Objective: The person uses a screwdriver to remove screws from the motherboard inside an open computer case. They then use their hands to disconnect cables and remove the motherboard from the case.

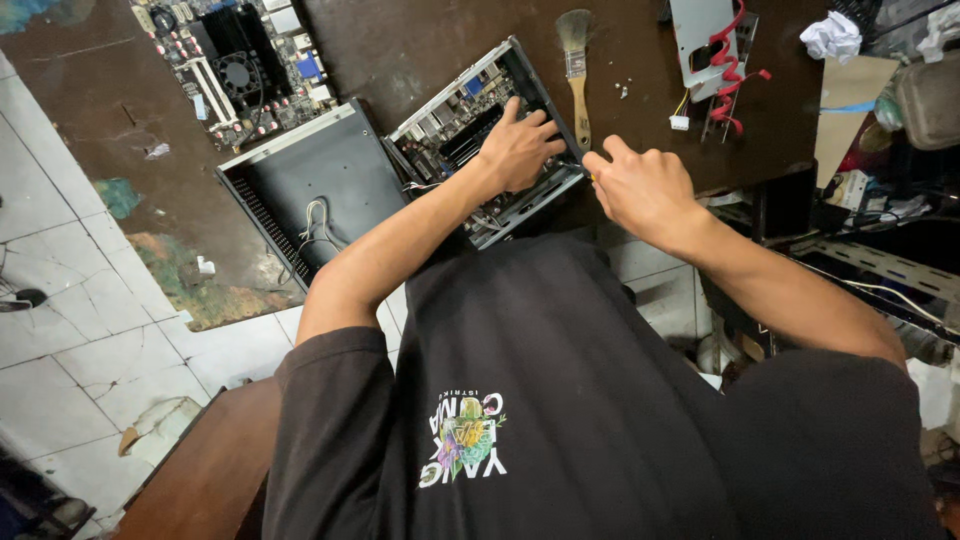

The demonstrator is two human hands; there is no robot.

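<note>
The left hand [517,150] is lying spread, palm down, on the open computer chassis [480,135], a grey metal box baring its circuit board near the dark table's [400,50] edge. The right hand [645,190] is curling into a fist beside the chassis; what it grips is hidden.

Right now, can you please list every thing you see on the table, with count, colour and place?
small computer case: one, silver and black, open, middle of table, under the left hand
case lid: one, dark grey, left of the case
circuit board: one, dark with a fan, top left
brush: one, wooden handle, pale bristles, right of the case
metal bracket: one, silver, with red cables, top right
crumpled paper: one, white, top right
table: one, dark brown
left hand: resting on the case
right hand: closed, at the case's right edge; what it holds is hidden
</note>
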